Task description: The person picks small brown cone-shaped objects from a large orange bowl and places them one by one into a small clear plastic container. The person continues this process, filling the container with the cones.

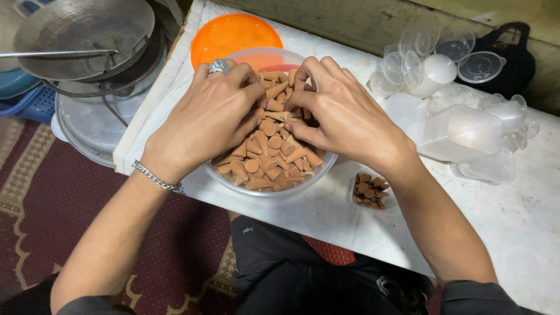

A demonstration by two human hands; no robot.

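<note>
Both hands dug into the clear bowl [326,166] of brown cones [268,157] — left hand [213,116] and right hand [344,114] curled, fingertips gathering cones.

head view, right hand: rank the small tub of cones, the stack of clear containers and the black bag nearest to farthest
From the right hand:
1. small tub of cones, just below the wrist
2. stack of clear containers, off to the side
3. black bag, at the table's far corner
</note>
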